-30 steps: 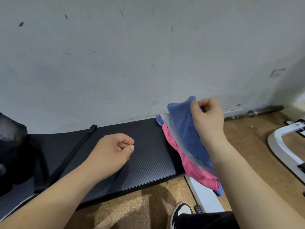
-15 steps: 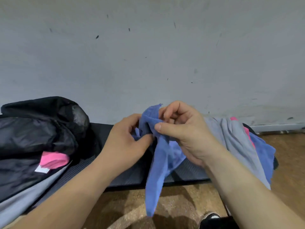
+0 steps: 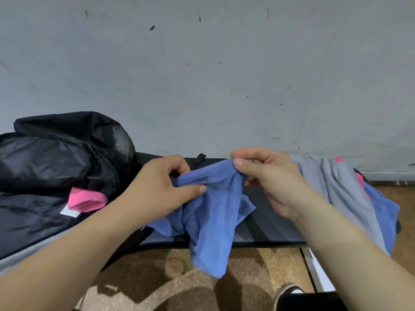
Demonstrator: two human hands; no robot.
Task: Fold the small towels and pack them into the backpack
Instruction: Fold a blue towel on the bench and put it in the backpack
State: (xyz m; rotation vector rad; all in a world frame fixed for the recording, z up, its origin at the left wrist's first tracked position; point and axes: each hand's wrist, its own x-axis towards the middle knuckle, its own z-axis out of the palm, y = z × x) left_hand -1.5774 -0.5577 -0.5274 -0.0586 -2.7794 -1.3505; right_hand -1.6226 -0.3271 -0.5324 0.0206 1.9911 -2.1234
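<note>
A crumpled blue towel (image 3: 213,223) hangs between both hands above the front edge of a black mat (image 3: 269,223). My left hand (image 3: 164,187) pinches its top edge at the left. My right hand (image 3: 267,176) pinches the same edge a little higher at the right. The black backpack (image 3: 56,158) lies open on the left, with a folded pink towel (image 3: 86,199) showing in its opening. At the right, a pile of grey (image 3: 336,189), pink and blue towels drapes over the mat's end, partly hidden by my right forearm.
A grey-white wall (image 3: 202,75) stands right behind the mat. Brown cork-like floor (image 3: 157,277) lies in front. My shoe (image 3: 289,292) shows at the bottom right, next to a white frame piece (image 3: 318,274).
My right hand lifted the blue towel off the pile and brought it to the middle, my left hand took hold too, and the hands have now drawn its top edge apart. The view panned left.
</note>
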